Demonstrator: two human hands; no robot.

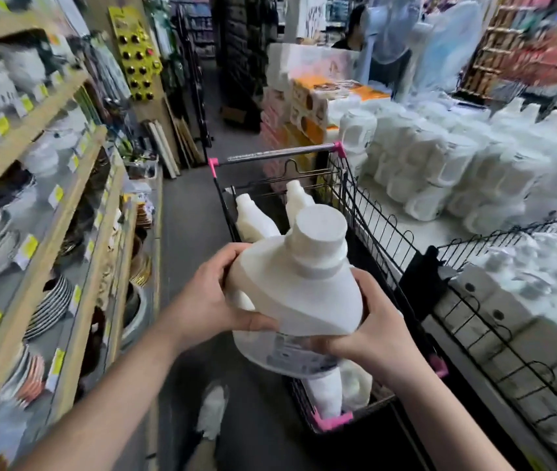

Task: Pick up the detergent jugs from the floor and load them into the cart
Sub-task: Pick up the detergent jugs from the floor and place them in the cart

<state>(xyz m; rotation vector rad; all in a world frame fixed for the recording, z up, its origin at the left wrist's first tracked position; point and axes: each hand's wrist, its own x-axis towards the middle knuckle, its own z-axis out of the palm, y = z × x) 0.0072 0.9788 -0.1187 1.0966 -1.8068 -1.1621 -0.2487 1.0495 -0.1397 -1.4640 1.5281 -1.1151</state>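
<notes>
Holding a white detergent jug [304, 294] over the near half of the cart [277, 153], cap tipped toward the camera. Gripping it with both hands: the left hand [209, 297] curled round the handle side with the thumb across the front, the right hand [372, 331] wrapped round the opposite side with the fingers tucked under by the label. Kept apart by the jug's body, not touching each other. Inside the cart, at its far end: 2 upright jugs [253, 215] side by side, caps up. Inside the cart, at its near end, below the held jug: more loaded jugs [328, 392], number hard to tell. Right of the cart: stacked jugs [440, 164] in a large white pile, and black wire fencing [474, 314]. Left of the cart: wooden shelves [49, 198] of plates and bowls with yellow price tags. Beyond the cart: wrapped tissue packs [304, 107]. Just left of the cart's near corner, on the grey floor [185, 215]: a white shoe [214, 413].
</notes>
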